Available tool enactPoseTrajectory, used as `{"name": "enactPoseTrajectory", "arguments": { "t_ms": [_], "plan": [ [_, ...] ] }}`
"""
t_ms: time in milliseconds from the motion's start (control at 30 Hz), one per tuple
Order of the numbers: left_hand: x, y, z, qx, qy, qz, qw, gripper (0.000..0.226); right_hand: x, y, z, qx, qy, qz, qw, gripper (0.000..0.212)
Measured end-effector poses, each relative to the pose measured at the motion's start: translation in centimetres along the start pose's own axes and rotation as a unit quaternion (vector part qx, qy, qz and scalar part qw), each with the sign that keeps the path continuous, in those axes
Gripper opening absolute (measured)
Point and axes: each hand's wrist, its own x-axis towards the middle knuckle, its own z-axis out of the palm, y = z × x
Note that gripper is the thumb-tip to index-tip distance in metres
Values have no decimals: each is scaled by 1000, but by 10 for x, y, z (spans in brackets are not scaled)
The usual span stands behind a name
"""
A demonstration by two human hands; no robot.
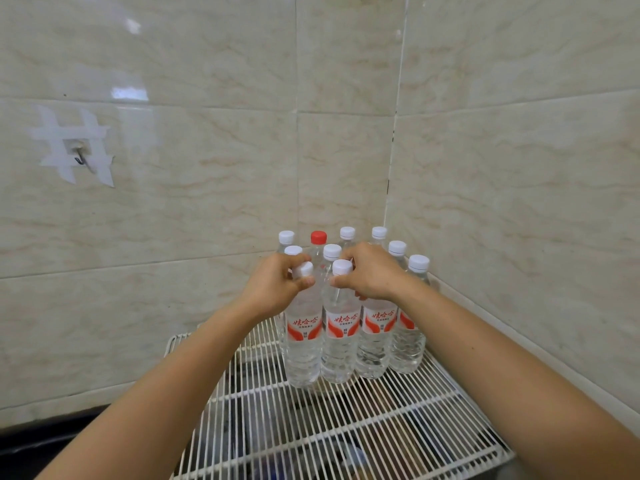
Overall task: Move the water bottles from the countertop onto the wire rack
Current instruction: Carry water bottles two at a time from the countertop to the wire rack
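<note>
Clear bottles (374, 341) stand clustered at the rack's (381, 427) back corner. Left hand (273, 282) grips one front neck, right hand (370, 271) the next. Seat both bases flat across the wires, snug against the others, before letting go.

Glossy cream, marble-veined wall tiles (207, 161) meet in a corner (393, 161). On the left wall, crossed white tape (48, 134) holds a small metal hook (80, 160).

In the middle of the frame, the left hand (273, 282) holds the front left bottle (302, 344) by its neck. The right hand (372, 271) holds the front middle bottle (341, 351). Both bottles stand on the wire rack (346, 427).
</note>
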Motion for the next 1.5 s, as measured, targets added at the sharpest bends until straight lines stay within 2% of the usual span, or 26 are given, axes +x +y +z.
{"name": "enactPoseTrajectory", "arguments": {
  "t_ms": [300, 600, 633, 700, 833, 933, 1100, 1233, 1367, 1500],
  "plan": [
    [-5, -5, 3, -29, 6, -6, 1000, 49, -7, -2, 4, 8, 10, -6, 1000, 21],
    [-20, -12, -1, -36, 78, -4, 996, 46, -19, -13, 5, -83, 82, -61, 991, 9],
    [-22, -14, -3, -29, 93, -3, 995, 45, -19, -16, 6, -85, 91, -67, 990, 13],
    [-28, -19, -7, -22, 129, 3, 991, 41, -20, -23, 10, -68, 115, -71, 988, 35],
    [-49, -41, -20, -26, 201, -10, 979, 32, -25, -51, 36, 11, 155, -143, 977, 33],
    [-75, -70, -36, -17, 213, -50, 976, 30, -29, -78, 72, 9, 160, -210, 965, 29],
    [-143, -125, -89, 19, 237, -134, 962, 31, -39, -139, 146, 17, 96, -258, 961, 30],
    [-217, -175, -145, 74, 252, -199, 944, 36, -61, -211, 214, -4, 5, -283, 959, 43],
    [-304, -228, -204, 134, 241, -293, 915, 49, -98, -290, 289, -33, -92, -295, 951, 47],
    [-399, -278, -264, 185, 210, -360, 890, 53, -144, -378, 359, -43, -149, -310, 938, 52]
  ]
}}
